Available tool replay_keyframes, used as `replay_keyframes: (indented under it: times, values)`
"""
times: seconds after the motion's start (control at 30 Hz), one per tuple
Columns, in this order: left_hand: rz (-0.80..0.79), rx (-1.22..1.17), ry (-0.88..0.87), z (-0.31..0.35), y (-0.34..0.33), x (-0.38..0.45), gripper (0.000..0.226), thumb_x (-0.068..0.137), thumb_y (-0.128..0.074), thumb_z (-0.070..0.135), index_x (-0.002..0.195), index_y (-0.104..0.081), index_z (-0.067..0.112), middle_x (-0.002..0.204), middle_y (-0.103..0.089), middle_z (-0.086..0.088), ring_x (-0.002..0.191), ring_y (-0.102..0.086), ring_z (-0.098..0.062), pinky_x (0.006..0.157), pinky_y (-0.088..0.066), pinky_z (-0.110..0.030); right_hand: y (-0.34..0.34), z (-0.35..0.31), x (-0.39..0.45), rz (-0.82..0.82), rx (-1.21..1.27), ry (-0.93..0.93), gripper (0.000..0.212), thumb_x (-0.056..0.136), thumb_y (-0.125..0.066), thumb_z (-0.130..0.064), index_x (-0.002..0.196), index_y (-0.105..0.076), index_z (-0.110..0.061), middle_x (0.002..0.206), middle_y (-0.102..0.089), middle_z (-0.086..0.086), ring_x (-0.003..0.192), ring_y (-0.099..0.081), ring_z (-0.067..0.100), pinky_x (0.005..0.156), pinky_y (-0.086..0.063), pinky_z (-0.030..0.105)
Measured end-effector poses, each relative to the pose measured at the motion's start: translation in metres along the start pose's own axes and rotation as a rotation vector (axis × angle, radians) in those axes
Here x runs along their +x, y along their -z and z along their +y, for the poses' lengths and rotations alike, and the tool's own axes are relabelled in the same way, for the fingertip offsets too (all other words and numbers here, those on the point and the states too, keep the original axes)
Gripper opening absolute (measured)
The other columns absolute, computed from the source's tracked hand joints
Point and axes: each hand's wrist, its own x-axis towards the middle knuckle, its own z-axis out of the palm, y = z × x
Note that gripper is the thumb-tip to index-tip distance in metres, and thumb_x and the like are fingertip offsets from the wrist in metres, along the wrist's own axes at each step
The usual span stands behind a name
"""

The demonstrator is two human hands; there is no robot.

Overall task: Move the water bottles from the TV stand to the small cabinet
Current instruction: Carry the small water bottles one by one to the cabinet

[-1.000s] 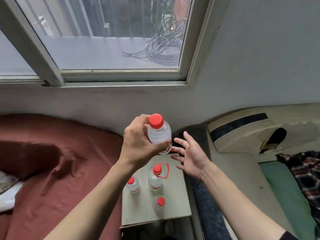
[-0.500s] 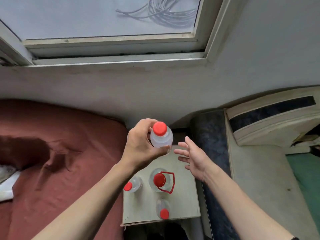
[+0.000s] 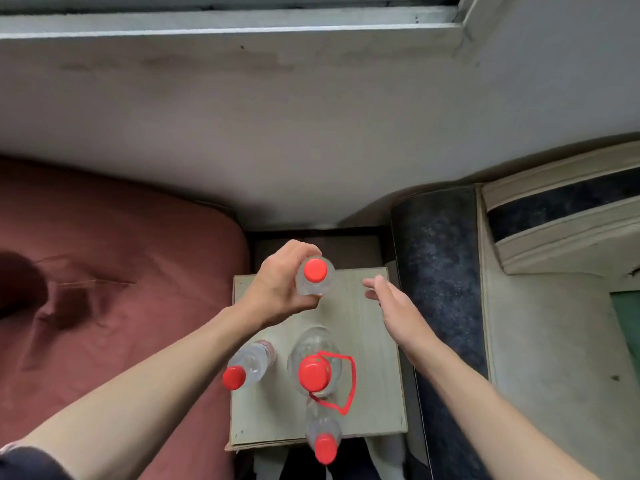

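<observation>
Head view, looking steeply down. I see the small cabinet (image 3: 363, 348), pale wood-grain top, wedged between a bed with a rust-red sheet (image 3: 114, 306) on the left and a dark speckled mattress edge (image 3: 436, 271) on the right. Grey wall (image 3: 311, 116) behind, window sill (image 3: 225, 26) along the upper edge.

Left hand (image 3: 277, 289): wrapped around a small clear water bottle with a red cap (image 3: 314, 276), fingers curled round the body, cap pointing up at the lens. The bottle is upright over the far left part of the cabinet top; I cannot tell whether its base touches the surface.

Right hand (image 3: 394, 306): empty, fingers loosely spread, palm turned inward toward the held bottle, hovering above the cabinet's right side. A clear gap separates it from the bottle.

Three bottles already stand on the cabinet top, all with red caps:
- large bottle with a red carry handle (image 3: 317, 368), near the middle, nearer me than the held one.
- small bottle at the left edge (image 3: 247, 365), just beside the large one; it appears to lean in this wide lens.
- small bottle at the near edge (image 3: 323, 434), close in front of the large bottle, cap overhanging the front edge in my view.

Both forearms are bare. A dark sleeve (image 3: 31, 462) shows at the lower left corner.
</observation>
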Motion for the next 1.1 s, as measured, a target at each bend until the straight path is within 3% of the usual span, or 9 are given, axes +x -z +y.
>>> replay_keyframes:
  times: [0.37,0.47,0.63,0.83,0.93,1.1]
  values:
    - [-0.233,0.071,0.000,-0.062,-0.042,0.008,0.061,0.058,-0.081,0.016,0.113,-0.056,0.021,0.108,-0.056,0.005,0.095,-0.057,-0.016,0.084,-0.051,-0.035,-0.011,0.040,0.014,0.004,-0.034,-0.044,0.050,0.102,-0.024,-0.050,0.132,-0.058,-0.031,0.134,-0.058,-0.008,0.129,-0.047,0.007,0.104,-0.031,0.027]
    - [-0.268,0.086,-0.008,-0.059,-0.044,0.007,0.065,0.060,-0.086,0.014,0.118,-0.056,0.017,0.113,-0.054,0.004,0.100,-0.056,-0.016,0.089,-0.047,-0.030,-0.012,0.045,0.013,0.000,-0.047,-0.059,0.050,0.101,-0.024,-0.053,0.129,-0.060,-0.033,0.136,-0.058,-0.008,0.131,-0.047,0.010,0.110,-0.033,0.032]
    - [-0.217,0.104,0.037,-0.055,-0.036,-0.002,0.070,0.063,-0.089,0.016,0.124,-0.054,0.018,0.116,-0.056,0.003,0.103,-0.056,-0.016,0.092,-0.049,-0.035,-0.008,0.029,0.006,0.025,-0.051,-0.037,0.051,0.098,-0.028,-0.057,0.131,-0.059,-0.034,0.138,-0.057,-0.009,0.131,-0.046,0.010,0.113,-0.033,0.036]
    - [-0.110,0.179,0.047,-0.036,-0.015,-0.022,0.080,0.070,-0.088,0.015,0.139,-0.048,0.014,0.133,-0.055,-0.003,0.121,-0.055,-0.021,0.104,-0.046,-0.034,0.004,0.001,-0.016,0.033,-0.039,0.037,0.047,0.099,-0.033,-0.054,0.130,-0.060,-0.030,0.129,-0.060,-0.009,0.125,-0.050,0.009,0.110,-0.037,0.035]
    - [-0.041,0.219,0.016,-0.021,0.004,-0.027,0.076,0.070,-0.087,0.017,0.136,-0.050,0.016,0.131,-0.054,-0.001,0.119,-0.055,-0.021,0.101,-0.048,-0.036,0.008,-0.014,-0.032,0.039,-0.054,0.093,0.039,0.101,-0.035,-0.049,0.116,-0.063,-0.026,0.115,-0.065,-0.003,0.112,-0.057,0.011,0.094,-0.041,0.027]
    - [0.053,0.270,-0.025,0.008,0.040,-0.040,0.059,0.066,-0.087,0.018,0.118,-0.060,0.014,0.123,-0.056,-0.003,0.110,-0.057,-0.026,0.095,-0.050,-0.039,0.013,-0.038,-0.070,0.088,-0.077,0.205,0.035,0.099,-0.042,-0.050,0.121,-0.063,-0.035,0.115,-0.063,-0.019,0.116,-0.055,0.004,0.101,-0.041,0.027]
